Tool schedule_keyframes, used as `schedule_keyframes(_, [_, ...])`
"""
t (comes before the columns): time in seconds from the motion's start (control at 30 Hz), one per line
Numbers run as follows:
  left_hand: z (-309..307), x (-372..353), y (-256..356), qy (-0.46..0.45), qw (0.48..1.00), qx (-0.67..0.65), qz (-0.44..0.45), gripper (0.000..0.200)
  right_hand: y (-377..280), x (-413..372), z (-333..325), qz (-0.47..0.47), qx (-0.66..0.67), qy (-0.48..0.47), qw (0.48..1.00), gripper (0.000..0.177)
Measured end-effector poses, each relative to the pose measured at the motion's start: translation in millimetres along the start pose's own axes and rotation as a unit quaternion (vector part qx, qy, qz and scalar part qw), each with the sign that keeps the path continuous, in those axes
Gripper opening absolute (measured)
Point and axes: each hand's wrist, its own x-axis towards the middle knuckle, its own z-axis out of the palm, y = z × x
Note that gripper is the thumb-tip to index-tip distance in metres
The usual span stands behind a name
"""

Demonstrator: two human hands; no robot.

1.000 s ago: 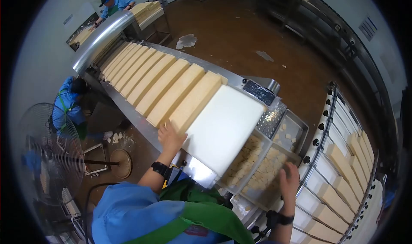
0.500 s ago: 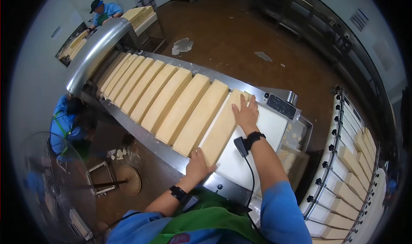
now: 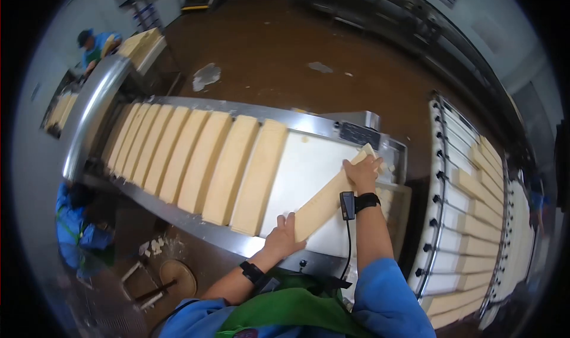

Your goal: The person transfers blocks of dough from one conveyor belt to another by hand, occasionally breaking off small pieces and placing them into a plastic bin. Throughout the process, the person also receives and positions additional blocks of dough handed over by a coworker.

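Note:
A long pale yellow block (image 3: 325, 206) lies slanted over the white belt (image 3: 303, 166), held at both ends. My left hand (image 3: 282, 237) grips its near end, fingers against the end and side. At the far end my right hand (image 3: 363, 173) has its fingers wrapped over the block's top and edge. To the left, a row of similar blocks (image 3: 259, 177) lies side by side across the belt, apart from the held one. Small crumbs lie near the right hand.
A curved metal hood (image 3: 98, 109) spans the belt's left end. Two people in blue work at the left, one beyond the hood (image 3: 98, 46), one nearer (image 3: 80, 225). A round stool (image 3: 178, 278) stands lower left. A second conveyor (image 3: 436, 219) at right carries more blocks.
Both hands have moved the block right along the belt, away from the row, and turned it to a steeper slant. The view has turned toward the right.

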Motion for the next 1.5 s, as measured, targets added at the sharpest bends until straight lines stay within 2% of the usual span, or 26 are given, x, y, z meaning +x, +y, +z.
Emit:
schedule_keyframes(0.07, [8,6,22,-0.033,0.999,0.004,-0.018,0.087,48,10,9,-0.003,0.03,0.036,0.999,0.09])
schedule_keyframes(0.1, [15,10,36,-0.012,0.999,0.021,-0.043,0.075,74,11,5,-0.023,0.058,0.064,0.996,0.092])
schedule_keyframes(0.13, [24,12,46,0.021,0.999,0.023,-0.033,0.071,83,2,-17,0.048,0.081,0.023,0.995,0.095])
schedule_keyframes(0.17, [36,14,49,0.07,0.997,0.007,0.032,0.069,107,4,-19,0.084,0.104,0.054,0.99,0.092])
schedule_keyframes(0.23, [46,12,74,0.109,0.989,-0.032,0.093,0.069,153,-9,-45,0.135,0.223,0.105,0.96,0.084])
schedule_keyframes(0.27, [55,12,84,0.116,0.984,-0.046,0.124,0.07,180,-19,-60,0.175,0.222,0.129,0.951,0.084])
schedule_keyframes(0.33, [62,11,122,0.111,0.978,-0.063,0.166,0.072,228,-37,-97,0.147,0.295,0.206,0.921,0.084])
schedule_keyframes(0.47, [86,2,200,0.071,0.96,-0.113,0.245,0.071,330,-89,-181,0.227,0.275,0.33,0.874,0.075])
schedule_keyframes(0.53, [102,-9,238,0.064,0.916,-0.087,0.387,0.072,396,-112,-208,0.26,0.244,0.342,0.869,0.073])
schedule_keyframes(0.6, [124,-24,272,0.061,0.893,-0.105,0.434,0.069,442,-136,-240,0.365,0.213,0.282,0.861,0.075])
schedule_keyframes(0.63, [130,-33,288,0.0,0.88,-0.1,0.465,0.069,462,-144,-251,0.365,0.215,0.284,0.86,0.075])
schedule_keyframes(0.67, [138,-40,300,-0.061,0.864,-0.094,0.491,0.069,481,-150,-261,0.412,0.138,0.197,0.879,0.075])
schedule_keyframes(0.7, [150,-46,308,-0.057,0.864,-0.094,0.491,0.069,496,-153,-270,0.45,0.057,0.107,0.885,0.077])
schedule_keyframes(0.77, [179,-53,317,-0.161,0.84,-0.062,0.515,0.067,533,-142,-270,0.408,0.003,0.084,0.909,0.075])
schedule_keyframes(0.8, [190,-54,326,-0.154,0.842,-0.062,0.513,0.067,546,-135,-273,0.368,-0.051,0.064,0.926,0.073])
schedule_keyframes(0.87, [207,-54,345,-0.234,0.84,-0.08,0.483,0.063,568,-126,-274,0.361,-0.051,0.06,0.929,0.07])
schedule_keyframes(0.9, [215,-51,356,-0.285,0.843,-0.111,0.443,0.055,583,-120,-266,0.382,-0.074,0.127,0.913,0.07])
schedule_keyframes(0.93, [230,-45,361,-0.28,0.845,-0.109,0.443,0.055,585,-117,-265,0.4,-0.096,0.193,0.891,0.07])
schedule_keyframes(1.03, [275,-26,369,-0.271,0.8,-0.18,0.503,0.05,582,-118,-257,0.381,-0.074,0.19,0.902,0.072])
schedule_keyframes(1.13, [277,-23,365,-0.3,0.826,-0.203,0.432,0.05,577,-120,-246,0.351,-0.064,0.151,0.922,0.078])
schedule_keyframes(1.3, [229,-2,326,-0.212,0.862,-0.234,0.396,0.055,573,-113,-246,0.358,-0.081,0.088,0.926,0.083])
schedule_keyframes(1.33, [213,2,314,-0.192,0.868,-0.26,0.376,0.057,572,-109,-238,0.345,-0.095,0.12,0.926,0.08])
schedule_keyframes(1.37, [204,9,297,-0.105,0.889,-0.217,0.388,0.062,557,-110,-237,0.314,-0.087,0.137,0.935,0.076])
schedule_keyframes(1.4, [188,15,278,-0.077,0.903,-0.214,0.365,0.062,542,-108,-233,0.282,-0.088,0.119,0.948,0.076])
schedule_keyframes(1.47, [152,22,234,-0.06,0.93,-0.281,0.228,0.064,508,-101,-216,0.166,-0.081,0.133,0.974,0.074])
schedule_keyframes(1.5, [141,28,201,-0.008,0.939,-0.282,0.198,0.062,489,-96,-201,0.133,-0.078,0.118,0.981,0.074])
